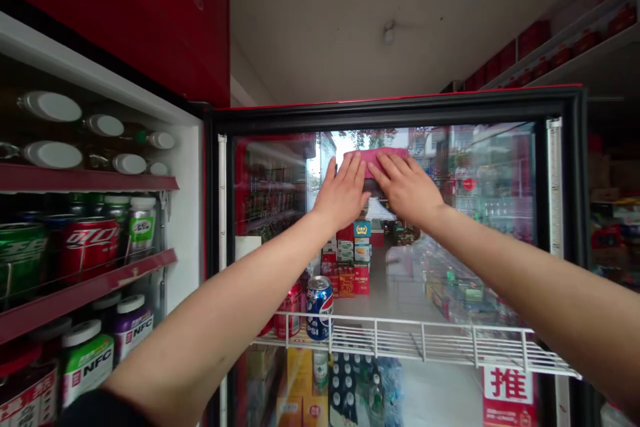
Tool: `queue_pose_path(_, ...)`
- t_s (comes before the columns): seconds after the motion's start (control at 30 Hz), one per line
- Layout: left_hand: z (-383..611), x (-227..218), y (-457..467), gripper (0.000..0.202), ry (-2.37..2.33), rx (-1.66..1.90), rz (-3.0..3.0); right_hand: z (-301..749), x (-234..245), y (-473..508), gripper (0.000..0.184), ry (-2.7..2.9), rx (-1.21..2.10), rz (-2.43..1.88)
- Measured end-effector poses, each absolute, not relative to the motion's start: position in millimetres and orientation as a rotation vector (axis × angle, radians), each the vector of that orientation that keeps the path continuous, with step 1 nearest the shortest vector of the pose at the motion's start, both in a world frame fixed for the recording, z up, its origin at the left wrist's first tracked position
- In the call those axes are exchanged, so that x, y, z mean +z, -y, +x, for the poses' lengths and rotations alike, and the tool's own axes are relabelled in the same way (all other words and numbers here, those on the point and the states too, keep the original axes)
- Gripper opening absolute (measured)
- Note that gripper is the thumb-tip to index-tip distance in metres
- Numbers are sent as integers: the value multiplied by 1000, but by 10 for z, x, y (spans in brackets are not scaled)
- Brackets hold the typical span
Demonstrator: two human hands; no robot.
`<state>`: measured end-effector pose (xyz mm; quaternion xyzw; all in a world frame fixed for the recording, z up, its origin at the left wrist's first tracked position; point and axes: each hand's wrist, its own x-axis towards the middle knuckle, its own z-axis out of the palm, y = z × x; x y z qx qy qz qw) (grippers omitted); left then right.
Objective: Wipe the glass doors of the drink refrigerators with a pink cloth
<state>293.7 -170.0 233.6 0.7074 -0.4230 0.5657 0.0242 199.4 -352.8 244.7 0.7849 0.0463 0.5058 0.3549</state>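
Note:
Both my arms reach up to the open glass door (490,167) of a drinks fridge. A pink cloth (373,155) lies flat against the inner side of the glass near its top. My left hand (344,192) presses on the cloth's left part with fingers stretched out and close together. My right hand (407,187) lies flat on its right part, fingers pointing up and left. The hands touch side by side and cover most of the cloth.
The fridge interior at left has red shelves (90,181) of bottles and cans. A white wire rack (425,341) on the door carries a blue cola can (319,307) and red cans. Stacked boxes and a shop aisle show through the glass. Shelves run high at right.

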Motion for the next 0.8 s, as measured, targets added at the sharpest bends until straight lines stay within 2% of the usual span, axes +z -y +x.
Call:
queue_pose_path(0.13, 3008, 2818, 1700, 73, 1280, 1763, 2155, 2105, 2924, 3545, 59, -178, 1409, 2044)
queue_pose_path(0.23, 3068, 2813, 1661, 70, 1290, 1744, 2143, 2164, 2877, 3548, 60, -184, 1458, 2085)
queue_pose_path(0.53, 3225, 1676, 1329, 63, 1336, 1652, 2170, 2359, 1534, 3334, 70, -203, 1556, 2182)
queue_pose_path(0.8, 3196, 1219, 1194, 60, 1321, 1544, 2234, 2377, 1066, 3202, 74, -216, 1491, 2243)
